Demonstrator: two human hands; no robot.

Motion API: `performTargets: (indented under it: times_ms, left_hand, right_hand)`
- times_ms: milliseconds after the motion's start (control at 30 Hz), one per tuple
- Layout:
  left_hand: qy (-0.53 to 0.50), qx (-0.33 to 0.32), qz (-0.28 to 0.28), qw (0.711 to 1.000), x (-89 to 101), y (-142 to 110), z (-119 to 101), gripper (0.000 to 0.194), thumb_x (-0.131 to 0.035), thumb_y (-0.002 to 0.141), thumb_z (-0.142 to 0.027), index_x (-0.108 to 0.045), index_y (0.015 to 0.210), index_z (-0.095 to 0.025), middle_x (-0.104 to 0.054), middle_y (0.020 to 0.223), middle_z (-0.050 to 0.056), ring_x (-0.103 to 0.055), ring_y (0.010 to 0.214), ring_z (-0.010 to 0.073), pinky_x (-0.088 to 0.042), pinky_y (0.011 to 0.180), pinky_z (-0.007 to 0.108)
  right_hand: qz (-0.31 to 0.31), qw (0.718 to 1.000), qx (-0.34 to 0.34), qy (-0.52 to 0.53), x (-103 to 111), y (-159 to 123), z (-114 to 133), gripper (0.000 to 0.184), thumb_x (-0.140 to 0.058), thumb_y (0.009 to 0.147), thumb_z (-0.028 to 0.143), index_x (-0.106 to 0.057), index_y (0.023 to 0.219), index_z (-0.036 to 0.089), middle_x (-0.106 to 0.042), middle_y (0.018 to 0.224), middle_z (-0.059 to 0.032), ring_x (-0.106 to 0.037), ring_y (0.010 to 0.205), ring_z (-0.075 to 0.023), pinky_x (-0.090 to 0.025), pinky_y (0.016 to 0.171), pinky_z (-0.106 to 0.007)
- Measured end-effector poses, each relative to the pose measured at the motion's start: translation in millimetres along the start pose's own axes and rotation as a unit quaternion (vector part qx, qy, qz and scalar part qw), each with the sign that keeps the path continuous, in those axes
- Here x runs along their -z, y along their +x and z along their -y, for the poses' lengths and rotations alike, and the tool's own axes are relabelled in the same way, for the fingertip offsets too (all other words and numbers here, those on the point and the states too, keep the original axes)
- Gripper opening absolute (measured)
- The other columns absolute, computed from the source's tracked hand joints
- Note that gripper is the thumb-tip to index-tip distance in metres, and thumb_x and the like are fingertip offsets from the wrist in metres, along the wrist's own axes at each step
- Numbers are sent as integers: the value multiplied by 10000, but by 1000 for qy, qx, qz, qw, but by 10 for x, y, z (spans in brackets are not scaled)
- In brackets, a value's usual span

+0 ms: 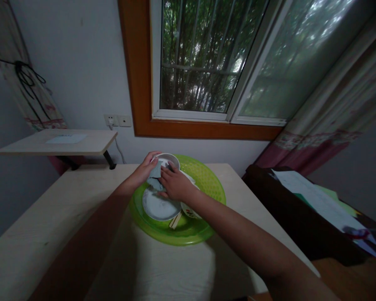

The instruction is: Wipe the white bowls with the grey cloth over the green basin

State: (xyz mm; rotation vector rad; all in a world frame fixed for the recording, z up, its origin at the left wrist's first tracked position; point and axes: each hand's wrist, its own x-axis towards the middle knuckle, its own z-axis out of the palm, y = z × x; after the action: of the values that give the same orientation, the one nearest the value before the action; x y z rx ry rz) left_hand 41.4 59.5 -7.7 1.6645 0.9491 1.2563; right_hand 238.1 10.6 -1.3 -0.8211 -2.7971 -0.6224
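A round green plastic basin [207, 179] sits on a pale table [50, 225]. Inside it lie a white plate [158, 207], a small patterned bowl [191, 212] and wooden chopsticks [175, 220]. My left hand [146, 169] curls round the rim of a white bowl [171, 159] held tilted over the basin. My right hand [175, 184] presses a grey-blue cloth [156, 175] against that bowl, fingers closed on the cloth.
A small raised desk [59, 142] with a paper sheet stands at the back left under a wall socket [117, 120]. A barred window [203, 62] and a curtain [332, 117] are behind. A dark surface with papers [316, 196] lies to the right.
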Motion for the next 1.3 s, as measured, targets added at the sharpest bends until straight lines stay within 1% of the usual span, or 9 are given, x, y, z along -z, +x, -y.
performTargets:
  times_ms: [233,333,467,600,700,867,1067,1200,1300]
  left_hand:
    - [-45,-8,-1,999,-22,18,24,546,-521,989,-609,-545,1373,-221,-603,1421,110,-576,1296,264,-437,1134,411]
    - [-53,-5,-19,998,-29,37,55,559,-526,985,-610,-535,1382,-216,-609,1403,109,-585,1277,261,-438,1134,415]
    - [-47,-4,-38,998,-24,49,57,573,-550,968,-607,-549,1385,-214,-617,1389,114,-587,1261,272,-452,1114,424]
    - [-32,-3,-44,999,1,37,24,560,-551,964,-598,-560,1382,-226,-625,1381,108,-597,1233,275,-469,1085,427]
    - [-22,-6,-47,999,17,32,15,510,-544,971,-572,-579,1351,-234,-629,1377,96,-597,1222,272,-476,1065,411]
    - [-34,-2,-46,998,20,47,49,509,-544,976,-566,-576,1355,-227,-642,1329,91,-615,1133,261,-490,1017,396]
    - [-22,-8,-40,999,24,46,63,495,-527,991,-569,-588,1348,-232,-626,1353,89,-591,1179,264,-460,1067,394]
    - [-38,-6,-62,997,28,38,42,490,-532,993,-560,-575,1363,-241,-642,1277,70,-598,1085,239,-482,999,369]
    - [-53,3,-78,996,25,48,43,490,-544,988,-552,-569,1361,-235,-651,1248,68,-604,1043,227,-496,957,356]
  right_hand:
    - [-11,993,-106,-43,-25,11,-35,734,-682,956,438,-525,1504,-24,-465,1615,-272,-383,1545,-400,-159,1339,-554]
    - [-6,988,-142,-55,-40,17,-18,614,-572,1004,260,-496,1507,-85,-461,1608,-292,-418,1530,-381,-198,1335,-515]
    - [-11,983,-174,-58,-4,39,25,468,-481,1013,151,-616,1414,-48,-548,1540,-284,-505,1464,-364,-250,1300,-541]
    - [25,992,-117,-40,132,56,47,311,-564,991,200,-766,1163,38,-761,1203,-251,-686,1186,-336,-362,1198,-496]
    - [53,996,-67,-1,195,40,41,312,-642,981,350,-764,1079,80,-790,1007,-199,-727,987,-309,-456,1047,-465]
    - [26,998,4,57,129,-29,13,604,-616,1002,501,-609,1386,34,-709,1339,-237,-683,1222,-324,-394,1159,-492]
    - [-3,997,7,77,91,-43,53,771,-506,1019,670,-591,1416,15,-583,1514,-265,-543,1435,-341,-230,1295,-513]
    - [-29,993,-20,112,181,-26,23,804,-482,1008,725,-612,1407,39,-647,1444,-239,-590,1363,-336,-314,1244,-488]
    - [-47,988,-21,148,245,-42,-52,659,-478,1041,664,-671,1336,107,-728,1320,-181,-637,1233,-310,-423,1111,-456]
